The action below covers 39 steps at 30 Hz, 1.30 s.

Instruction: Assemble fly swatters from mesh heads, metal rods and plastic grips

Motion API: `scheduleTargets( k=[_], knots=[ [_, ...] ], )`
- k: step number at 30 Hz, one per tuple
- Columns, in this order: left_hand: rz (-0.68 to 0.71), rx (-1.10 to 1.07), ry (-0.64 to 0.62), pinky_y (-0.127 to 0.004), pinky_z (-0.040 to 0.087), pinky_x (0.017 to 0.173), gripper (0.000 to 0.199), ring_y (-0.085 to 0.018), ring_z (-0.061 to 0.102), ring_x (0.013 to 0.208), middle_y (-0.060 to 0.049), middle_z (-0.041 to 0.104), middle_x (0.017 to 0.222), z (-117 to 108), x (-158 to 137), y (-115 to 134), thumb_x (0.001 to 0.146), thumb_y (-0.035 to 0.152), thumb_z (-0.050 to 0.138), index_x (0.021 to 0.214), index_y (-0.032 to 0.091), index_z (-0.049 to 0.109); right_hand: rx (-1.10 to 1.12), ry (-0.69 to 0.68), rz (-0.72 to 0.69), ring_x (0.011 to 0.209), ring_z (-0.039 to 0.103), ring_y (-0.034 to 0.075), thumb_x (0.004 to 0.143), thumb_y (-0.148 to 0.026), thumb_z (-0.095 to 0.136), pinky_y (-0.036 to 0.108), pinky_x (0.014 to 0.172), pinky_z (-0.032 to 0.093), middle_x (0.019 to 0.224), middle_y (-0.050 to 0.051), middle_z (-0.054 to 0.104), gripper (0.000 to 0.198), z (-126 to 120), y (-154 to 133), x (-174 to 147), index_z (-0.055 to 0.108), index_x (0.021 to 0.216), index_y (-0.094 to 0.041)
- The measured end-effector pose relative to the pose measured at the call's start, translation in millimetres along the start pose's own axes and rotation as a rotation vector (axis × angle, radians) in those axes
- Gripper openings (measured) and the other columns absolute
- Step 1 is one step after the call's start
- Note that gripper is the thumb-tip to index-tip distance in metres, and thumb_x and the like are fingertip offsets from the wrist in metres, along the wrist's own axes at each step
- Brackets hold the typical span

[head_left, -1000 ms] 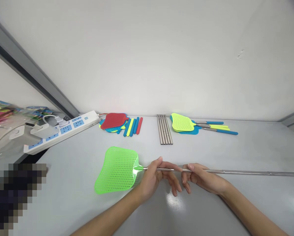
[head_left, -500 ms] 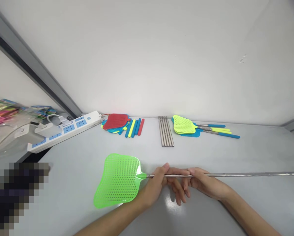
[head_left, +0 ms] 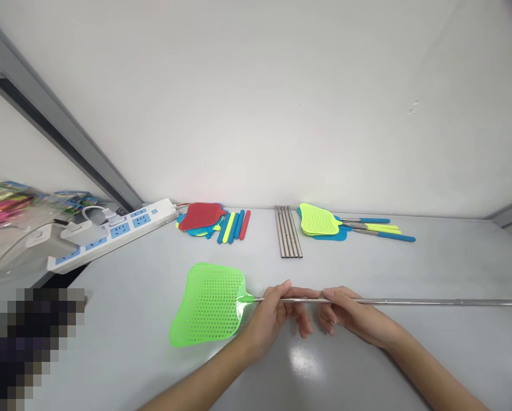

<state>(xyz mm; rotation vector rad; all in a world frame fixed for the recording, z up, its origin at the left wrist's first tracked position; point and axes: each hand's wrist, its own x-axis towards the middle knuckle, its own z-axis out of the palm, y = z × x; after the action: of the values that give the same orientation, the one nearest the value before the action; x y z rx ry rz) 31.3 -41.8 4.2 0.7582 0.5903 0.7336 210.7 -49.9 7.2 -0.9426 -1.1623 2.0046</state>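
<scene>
A fly swatter with a bright green perforated head [head_left: 213, 305] lies across my two hands, its long thin metal rod [head_left: 414, 302] running out past the right edge of the view. Close to the head, my left hand [head_left: 277, 314] has thumb and index finger on the rod, the other fingers loosely curled below. A little further right, my right hand [head_left: 350, 311] pinches the same rod between thumb and fingers. Its lower fingers hang partly curled. The far end of the rod is out of view.
Against the wall lie stacked swatter heads [head_left: 202, 217], coloured handle grips [head_left: 234, 226], several metal tubes [head_left: 288, 231] and swatters with handles [head_left: 319, 220]. A power strip [head_left: 123, 231] with plugs stands at left, near plastic-wrapped packages [head_left: 7, 205].
The green swatter head has risen slightly and tilted a little. My hands have drawn slightly apart along the rod, and the lower fingers have curled in.
</scene>
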Motion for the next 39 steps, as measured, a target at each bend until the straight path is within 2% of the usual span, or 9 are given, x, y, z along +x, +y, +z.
scheduleTargets(
  k=[4, 11, 15, 17, 19, 23, 30, 39],
  knots=[
    [0.032, 0.015, 0.046, -0.030, 0.037, 0.058, 0.049, -0.016, 0.050, 0.051, -0.004, 0.052, 0.048, 2, -1, 0, 0.084, 0.037, 0.025, 0.096, 0.007, 0.061, 0.014, 0.027, -0.004, 0.053, 0.047, 0.012, 0.084, -0.037, 0.035, 0.029, 0.061, 0.034, 0.050, -0.001, 0.041, 0.041, -1, 3, 1, 0.043, 0.051, -0.014],
    [0.294, 0.083, 0.336, -0.028, 0.033, 0.058, 0.060, -0.012, 0.040, 0.044, -0.001, 0.042, 0.041, -1, -5, 4, 0.084, 0.041, 0.017, 0.070, 0.009, 0.066, 0.003, 0.019, -0.017, 0.052, 0.045, 0.012, 0.082, -0.045, 0.033, 0.028, 0.059, 0.034, 0.052, -0.001, 0.042, 0.042, 0, 1, 1, 0.045, 0.056, -0.014],
    [0.279, 0.070, 0.381, -0.027, 0.032, 0.056, 0.060, -0.012, 0.039, 0.044, 0.000, 0.041, 0.041, -2, -3, 6, 0.083, 0.042, 0.014, 0.069, 0.011, 0.063, -0.024, 0.023, -0.018, 0.052, 0.046, 0.012, 0.083, -0.044, 0.032, 0.028, 0.059, 0.034, 0.053, 0.000, 0.044, 0.042, -1, 1, 0, 0.047, 0.058, -0.014],
    [0.238, 0.100, 0.341, -0.026, 0.033, 0.057, 0.055, -0.013, 0.041, 0.046, -0.001, 0.044, 0.044, -2, -1, 7, 0.084, 0.040, 0.017, 0.072, 0.011, 0.063, -0.038, 0.004, -0.030, 0.053, 0.047, 0.012, 0.084, -0.044, 0.028, 0.028, 0.059, 0.035, 0.053, 0.000, 0.043, 0.044, -2, 4, 0, 0.048, 0.059, -0.013],
    [0.171, 0.131, 0.244, -0.026, 0.033, 0.053, 0.054, -0.013, 0.043, 0.045, -0.001, 0.047, 0.045, -3, 0, 6, 0.084, 0.040, 0.017, 0.077, 0.010, 0.063, -0.059, -0.046, -0.040, 0.054, 0.048, 0.013, 0.084, -0.044, 0.025, 0.029, 0.059, 0.036, 0.052, 0.000, 0.043, 0.045, -3, 6, 0, 0.050, 0.061, -0.013],
    [0.048, 0.157, 0.098, -0.023, 0.024, 0.041, 0.056, -0.011, 0.039, 0.039, -0.001, 0.046, 0.042, -4, -1, 5, 0.084, 0.042, 0.017, 0.086, 0.009, 0.062, -0.074, -0.126, -0.058, 0.056, 0.049, 0.014, 0.086, -0.040, 0.024, 0.031, 0.060, 0.038, 0.054, 0.001, 0.046, 0.044, -5, 8, -1, 0.050, 0.063, -0.013],
    [0.016, 0.134, -0.011, -0.023, 0.026, 0.041, 0.056, -0.012, 0.043, 0.040, -0.002, 0.049, 0.044, -3, -1, 2, 0.084, 0.040, 0.015, 0.096, 0.008, 0.059, -0.065, -0.125, -0.072, 0.059, 0.050, 0.014, 0.086, -0.038, 0.023, 0.032, 0.064, 0.038, 0.058, 0.003, 0.049, 0.046, -5, 5, -3, 0.054, 0.064, -0.012],
    [0.017, 0.176, -0.033, -0.021, 0.026, 0.041, 0.053, -0.010, 0.043, 0.039, -0.002, 0.050, 0.046, -1, -2, -5, 0.085, 0.040, 0.018, 0.097, 0.009, 0.059, -0.167, -0.130, -0.037, 0.062, 0.049, 0.015, 0.085, -0.042, 0.023, 0.031, 0.067, 0.038, 0.063, 0.004, 0.051, 0.048, -2, 5, -3, 0.055, 0.063, -0.013]
  ],
)
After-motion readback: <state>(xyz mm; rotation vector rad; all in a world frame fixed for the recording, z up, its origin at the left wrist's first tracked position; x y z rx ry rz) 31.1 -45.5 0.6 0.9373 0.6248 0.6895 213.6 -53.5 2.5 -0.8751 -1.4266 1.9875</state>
